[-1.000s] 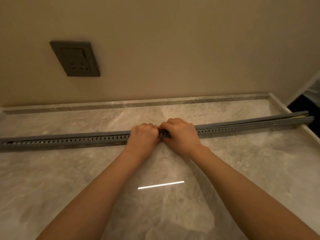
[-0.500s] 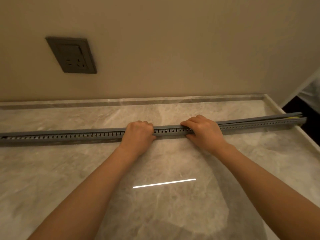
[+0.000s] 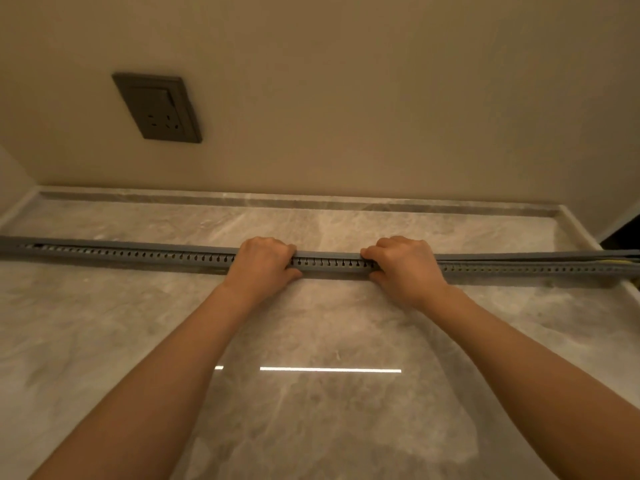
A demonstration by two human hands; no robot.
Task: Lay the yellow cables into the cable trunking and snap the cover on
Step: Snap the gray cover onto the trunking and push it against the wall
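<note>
A long grey slotted cable trunking (image 3: 138, 258) lies across the marble counter from left edge to right edge. Its grey cover (image 3: 329, 255) sits along the top. At the far right the cover stands slightly lifted, and a bit of yellow cable (image 3: 614, 261) shows under it. My left hand (image 3: 263, 265) grips the trunking near the middle, fingers curled over the cover. My right hand (image 3: 405, 266) grips it the same way a short span to the right. Elsewhere the cables are hidden inside.
The marble counter (image 3: 311, 341) has a raised rim at the back and right. A dark wall socket (image 3: 157, 107) sits on the beige wall above left. A dark gap (image 3: 623, 233) opens beyond the counter's right end.
My hands were together at the middle a second ago. The right hand has slid rightwards along the cover, so the two hands are now apart. The view has shifted left.
</note>
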